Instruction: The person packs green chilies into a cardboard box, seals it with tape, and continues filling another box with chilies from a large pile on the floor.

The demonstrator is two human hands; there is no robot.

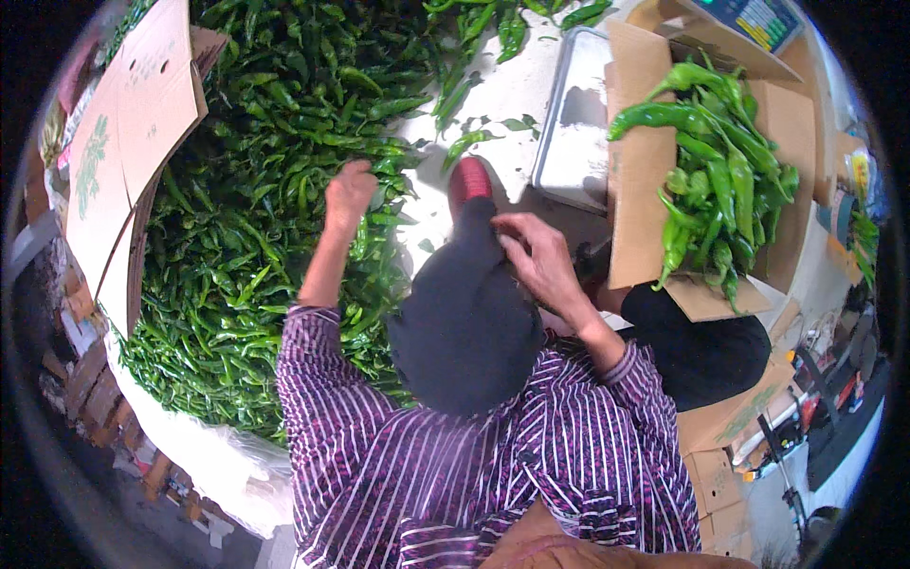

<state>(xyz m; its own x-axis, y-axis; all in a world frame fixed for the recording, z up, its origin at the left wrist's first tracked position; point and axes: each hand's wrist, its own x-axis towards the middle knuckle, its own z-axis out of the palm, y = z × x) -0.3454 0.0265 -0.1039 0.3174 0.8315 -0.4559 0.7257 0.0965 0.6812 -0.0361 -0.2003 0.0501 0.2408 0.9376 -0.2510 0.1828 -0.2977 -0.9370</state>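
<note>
A large heap of long green peppers (263,213) fills the left. My left hand (352,190) is over its right edge, fingers curled down; whether a pepper is within them is hidden. Beside my dark-trousered knee, my right hand (537,249) has its fingers bent and thumb apart, with no item visible in it; the fingertips meet the trouser leg. To the right, an open cardboard box (643,220) holds a pile of green peppers (732,171), some of them over its flaps. A digital scale with a lit display (764,25) stands behind the box.
Flattened cardboard boxes (135,128) stand upright on the heap's left side. A pale rimmed tray (576,121) lies beside the open box. Loose peppers and leaves lie on the white sheet (508,85) near my red shoe (470,181). More cartons (718,484) stand at lower right.
</note>
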